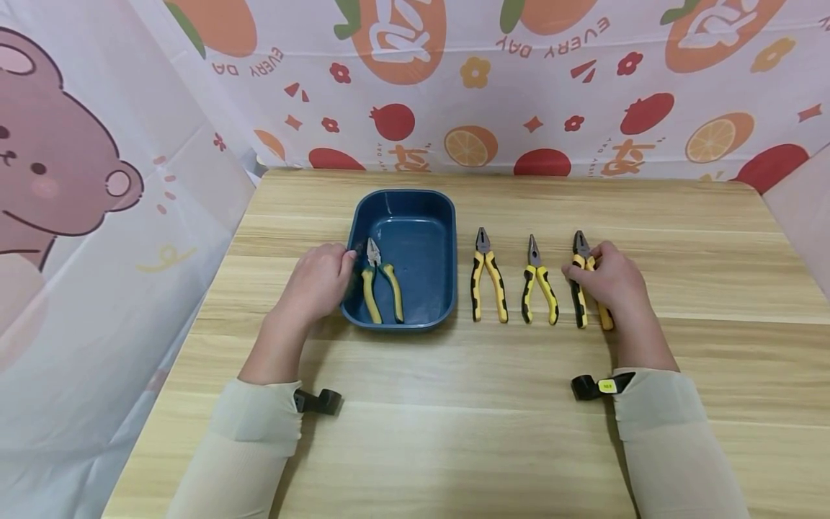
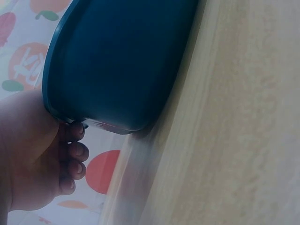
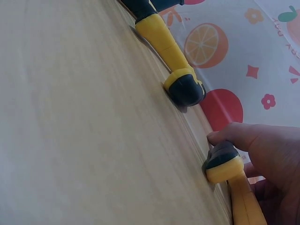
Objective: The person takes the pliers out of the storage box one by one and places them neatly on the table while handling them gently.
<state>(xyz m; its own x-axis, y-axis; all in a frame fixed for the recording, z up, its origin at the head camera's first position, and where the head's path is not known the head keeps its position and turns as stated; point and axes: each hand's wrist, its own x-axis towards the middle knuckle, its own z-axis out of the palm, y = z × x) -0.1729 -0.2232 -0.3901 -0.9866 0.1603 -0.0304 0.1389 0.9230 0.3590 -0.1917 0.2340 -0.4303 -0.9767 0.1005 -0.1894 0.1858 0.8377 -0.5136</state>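
Note:
My left hand [image 1: 320,281] grips the left wall of a dark blue plastic tray [image 1: 449,288], its thumb over the rim. In the left wrist view, that hand's curled fingers [image 2: 77,152] show under the rim of the tray [image 2: 117,61]. Pliers with yellow and dark green handles [image 1: 369,295] lie inside, against the left side. My right hand [image 1: 612,277] holds black-and-yellow pliers [image 1: 579,306] at the right end of a row, thumb at the left handle and fingers over the right one. The right wrist view shows their handle end [image 3: 225,171] beside the thumb.
Left of the right hand, long-nose pliers [image 1: 533,274] and another pair of pliers [image 1: 481,267] lie on the wooden table [image 1: 428,411], jaws pointing away. A fruit-print cloth [image 1: 473,108] hangs behind the table, and a bear-print cloth [image 1: 58,144] at the left.

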